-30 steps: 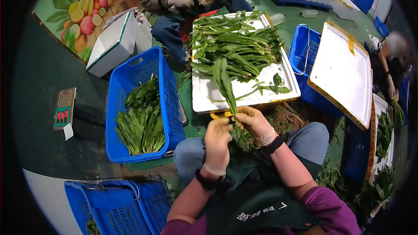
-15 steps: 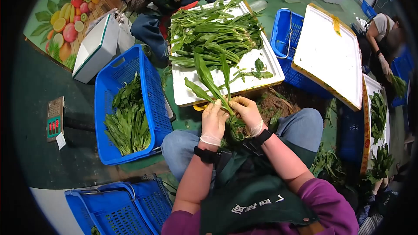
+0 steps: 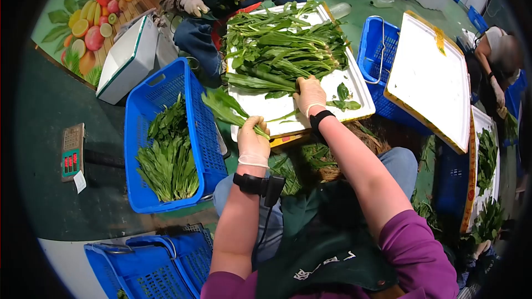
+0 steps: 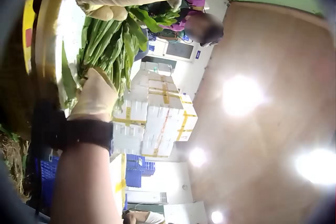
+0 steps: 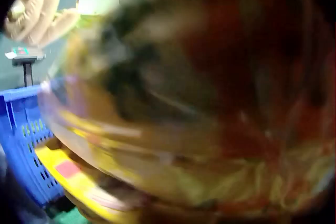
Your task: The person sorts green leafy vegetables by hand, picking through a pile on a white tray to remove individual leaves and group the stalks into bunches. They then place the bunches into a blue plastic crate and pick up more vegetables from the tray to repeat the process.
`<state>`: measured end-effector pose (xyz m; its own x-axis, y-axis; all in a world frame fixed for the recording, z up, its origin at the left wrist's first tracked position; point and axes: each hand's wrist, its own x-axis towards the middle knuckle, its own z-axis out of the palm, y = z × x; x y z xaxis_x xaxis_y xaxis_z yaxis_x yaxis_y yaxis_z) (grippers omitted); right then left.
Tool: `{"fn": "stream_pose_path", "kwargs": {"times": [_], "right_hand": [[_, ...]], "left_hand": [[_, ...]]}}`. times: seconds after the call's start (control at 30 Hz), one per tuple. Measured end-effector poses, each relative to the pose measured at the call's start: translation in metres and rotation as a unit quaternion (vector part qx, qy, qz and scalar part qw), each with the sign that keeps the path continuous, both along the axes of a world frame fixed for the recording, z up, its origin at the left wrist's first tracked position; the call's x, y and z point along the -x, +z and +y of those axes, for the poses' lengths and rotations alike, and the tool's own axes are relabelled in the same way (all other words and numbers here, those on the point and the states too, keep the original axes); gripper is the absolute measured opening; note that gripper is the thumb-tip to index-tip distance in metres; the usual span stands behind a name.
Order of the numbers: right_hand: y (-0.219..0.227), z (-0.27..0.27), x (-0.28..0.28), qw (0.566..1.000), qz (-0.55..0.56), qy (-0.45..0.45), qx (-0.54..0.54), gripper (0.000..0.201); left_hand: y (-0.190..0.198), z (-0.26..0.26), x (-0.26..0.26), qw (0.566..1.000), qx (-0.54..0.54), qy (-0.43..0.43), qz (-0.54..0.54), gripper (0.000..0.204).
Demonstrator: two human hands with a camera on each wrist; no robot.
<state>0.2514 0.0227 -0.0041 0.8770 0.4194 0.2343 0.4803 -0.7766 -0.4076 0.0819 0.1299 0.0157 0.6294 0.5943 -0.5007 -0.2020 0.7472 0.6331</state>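
Observation:
My gloved left hand [image 3: 254,139] grips a few long green leaves [image 3: 223,106] by their stem ends, left of the white foam tray's front edge. The leaf blades point up and left, toward the blue basket. My gloved right hand [image 3: 309,95] reaches over the foam tray [image 3: 361,93] and pinches stem ends at the front of a pile of leafy greens [image 3: 288,50]. In the left wrist view the right hand [image 4: 97,94] is at those stems, its fingertips partly among them. The right wrist view is mostly blurred, with the left hand [image 5: 42,16] in its upper left corner.
Left of the tray stands a blue basket [image 3: 200,116] holding bundled greens [image 3: 169,163]. A scale [image 3: 72,152] is beyond it. A white foam lid [image 3: 426,77] leans on a blue crate [image 3: 382,44] at right. Another person's gloved hand [image 3: 194,5] is across the tray.
My hands were together around leaves at the tray's front edge. Now the left has moved left with leaves in it, and the right has reached forward to the pile.

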Motion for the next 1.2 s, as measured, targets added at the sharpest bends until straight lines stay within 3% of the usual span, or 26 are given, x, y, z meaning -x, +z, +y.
{"fn": "stream_pose_path", "kwargs": {"times": [0.1,0.13,0.23,0.3,0.33,0.4,0.47,0.5,0.57,0.6,0.63,0.7,0.83,0.93,1.1,1.2], "right_hand": [[0.003,-0.002,-0.003,0.996,0.081,0.037,-0.007,0.024],[0.008,-0.006,0.002,0.986,0.153,0.044,-0.043,0.022],[-0.003,-0.024,0.014,0.954,0.221,0.067,-0.191,0.023],[-0.014,-0.040,0.026,0.816,0.415,0.110,-0.386,0.022],[0.012,-0.051,0.041,0.770,0.490,0.097,-0.398,0.020],[0.013,-0.062,0.055,0.707,0.550,0.113,-0.430,0.017],[0.019,-0.069,0.066,0.637,0.608,0.124,-0.457,0.019],[0.028,-0.071,0.073,0.638,0.607,0.123,-0.458,0.019],[0.043,-0.072,0.086,0.719,0.486,0.135,-0.479,0.029],[0.043,-0.071,0.092,0.860,0.259,0.140,-0.418,0.042],[0.043,-0.073,0.092,0.860,0.256,0.139,-0.419,0.042],[0.044,-0.077,0.088,0.930,0.073,0.232,-0.275,0.047],[0.041,-0.080,0.090,0.918,0.115,0.253,-0.281,0.044],[0.043,-0.081,0.090,0.929,0.079,0.258,-0.252,0.034],[0.050,-0.085,0.083,0.945,0.062,0.283,-0.150,0.027],[0.046,-0.085,0.089,0.947,0.057,0.279,-0.150,0.026]], "left_hand": [[-0.020,0.007,0.003,0.997,0.063,-0.042,-0.005,0.006],[-0.023,0.003,0.002,0.997,0.056,-0.046,-0.014,0.011],[-0.019,-0.012,-0.008,0.998,0.044,-0.008,0.039,0.011],[-0.014,-0.016,-0.009,0.998,0.049,-0.022,0.028,0.016],[-0.007,-0.019,-0.011,0.996,0.070,-0.057,-0.004,0.016],[-0.001,-0.023,-0.014,0.980,0.100,-0.134,-0.107,0.021],[0.003,-0.030,-0.020,0.974,0.113,-0.142,-0.136,0.019],[0.009,-0.033,-0.022,0.968,0.123,-0.146,-0.164,0.018],[-0.014,-0.024,-0.023,0.953,0.111,-0.194,-0.203,0.021],[-0.015,-0.026,-0.021,0.957,0.079,-0.185,-0.209,0.025],[-0.015,-0.027,-0.021,0.959,0.046,-0.177,-0.214,0.029],[-0.017,-0.028,-0.020,0.957,0.055,-0.192,-0.212,0.032],[-0.018,-0.033,-0.017,0.964,0.041,-0.160,-0.208,0.035],[-0.010,-0.036,-0.014,0.961,0.047,-0.157,-0.223,0.037],[-0.003,-0.035,-0.010,0.942,0.032,-0.258,-0.213,0.032],[-0.003,-0.045,-0.010,0.956,-0.015,-0.211,-0.202,0.031]]}}
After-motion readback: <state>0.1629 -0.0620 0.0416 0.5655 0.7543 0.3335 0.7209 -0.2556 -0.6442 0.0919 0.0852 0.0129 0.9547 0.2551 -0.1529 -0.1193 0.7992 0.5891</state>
